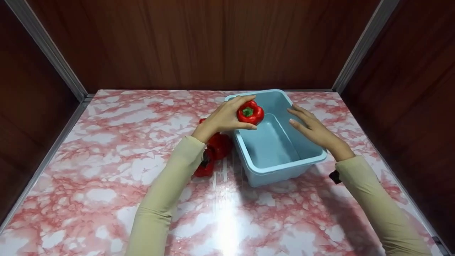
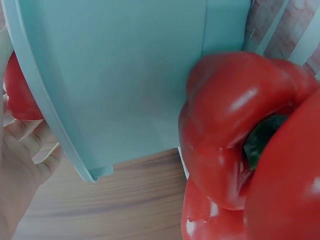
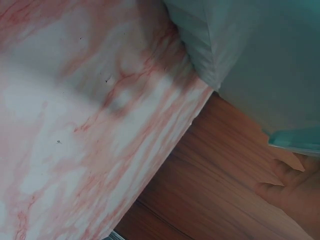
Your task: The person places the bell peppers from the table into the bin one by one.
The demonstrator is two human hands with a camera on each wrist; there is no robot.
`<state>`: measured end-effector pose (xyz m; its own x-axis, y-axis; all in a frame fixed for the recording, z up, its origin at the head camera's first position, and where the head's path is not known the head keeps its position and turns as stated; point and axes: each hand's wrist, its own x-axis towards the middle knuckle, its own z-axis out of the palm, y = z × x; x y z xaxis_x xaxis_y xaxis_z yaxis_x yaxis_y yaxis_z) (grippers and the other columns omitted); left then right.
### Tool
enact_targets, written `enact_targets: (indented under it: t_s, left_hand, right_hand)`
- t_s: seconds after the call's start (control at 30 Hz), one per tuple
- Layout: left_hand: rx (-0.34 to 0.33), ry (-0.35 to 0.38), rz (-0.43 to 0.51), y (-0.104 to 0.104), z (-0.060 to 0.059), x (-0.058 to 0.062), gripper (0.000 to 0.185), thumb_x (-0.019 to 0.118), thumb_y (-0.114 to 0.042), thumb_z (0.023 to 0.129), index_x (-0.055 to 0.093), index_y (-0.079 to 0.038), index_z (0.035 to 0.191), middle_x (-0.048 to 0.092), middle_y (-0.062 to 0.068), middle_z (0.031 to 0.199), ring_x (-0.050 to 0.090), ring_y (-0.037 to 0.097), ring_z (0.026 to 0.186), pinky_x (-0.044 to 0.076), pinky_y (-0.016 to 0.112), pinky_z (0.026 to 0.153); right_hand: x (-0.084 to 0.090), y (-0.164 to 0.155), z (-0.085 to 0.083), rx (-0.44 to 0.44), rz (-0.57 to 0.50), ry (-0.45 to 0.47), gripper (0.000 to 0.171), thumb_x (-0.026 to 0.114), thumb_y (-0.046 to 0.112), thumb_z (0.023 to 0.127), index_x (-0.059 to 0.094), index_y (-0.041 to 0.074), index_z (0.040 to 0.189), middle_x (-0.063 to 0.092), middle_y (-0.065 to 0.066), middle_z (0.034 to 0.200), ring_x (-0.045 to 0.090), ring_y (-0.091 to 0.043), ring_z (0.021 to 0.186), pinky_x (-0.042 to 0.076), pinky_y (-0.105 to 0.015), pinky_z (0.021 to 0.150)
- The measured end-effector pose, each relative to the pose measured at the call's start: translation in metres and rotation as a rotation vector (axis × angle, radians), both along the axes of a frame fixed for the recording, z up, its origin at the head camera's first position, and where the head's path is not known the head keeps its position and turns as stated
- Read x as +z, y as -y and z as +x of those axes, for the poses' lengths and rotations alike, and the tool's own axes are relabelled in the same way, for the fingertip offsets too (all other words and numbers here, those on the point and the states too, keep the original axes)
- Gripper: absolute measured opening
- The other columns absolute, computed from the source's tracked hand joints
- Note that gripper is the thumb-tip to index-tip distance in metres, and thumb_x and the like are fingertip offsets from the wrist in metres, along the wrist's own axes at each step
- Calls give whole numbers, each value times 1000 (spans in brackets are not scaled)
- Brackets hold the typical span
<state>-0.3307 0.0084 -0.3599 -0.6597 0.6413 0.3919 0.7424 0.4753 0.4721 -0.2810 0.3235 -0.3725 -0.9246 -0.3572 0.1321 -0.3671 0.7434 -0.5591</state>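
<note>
A red bell pepper (image 1: pixel 256 114) with a green stem is held in my left hand (image 1: pixel 227 115), thumb below and fingers above, over the left part of a light blue plastic bin (image 1: pixel 280 169). In the left wrist view, that held pepper (image 2: pixel 21 92) shows partly past the bin's rim. My right hand (image 1: pixel 314 131) is over the bin's right rim with fingers spread and nothing in them. Several more red peppers (image 1: pixel 220 145) lie on the table against the bin's left side, partly hidden by my left forearm. One of these peppers (image 2: pixel 225 125) fills much of the left wrist view.
The table (image 1: pixel 106 177) has a red and white marbled top. Dark wood panels (image 1: pixel 213 46) with grey metal corner posts (image 1: pixel 366 42) stand at the back and sides. Light glares off the table's front middle.
</note>
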Motion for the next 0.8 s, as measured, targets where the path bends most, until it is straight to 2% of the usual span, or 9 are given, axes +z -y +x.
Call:
enact_targets:
  t_s: [0.47,0.8]
  left_hand:
    - [10,11,-9,-2,-1,-4,88,69,-64,68,33,-33,142,44,-5,136,43,11,120,47,27,91]
    - [7,-7,-23,-3,-1,-6,87,69,-63,68,34,-31,142,46,-3,134,44,11,119,46,29,93]
  right_hand:
    - [0,1,-1,-7,-10,3,54,45,43,96,35,22,143,16,-5,154,10,-30,141,10,-61,108]
    - [0,2,-1,-20,-8,14,54,44,45,95,34,22,144,15,-5,155,9,-30,142,9,-62,108]
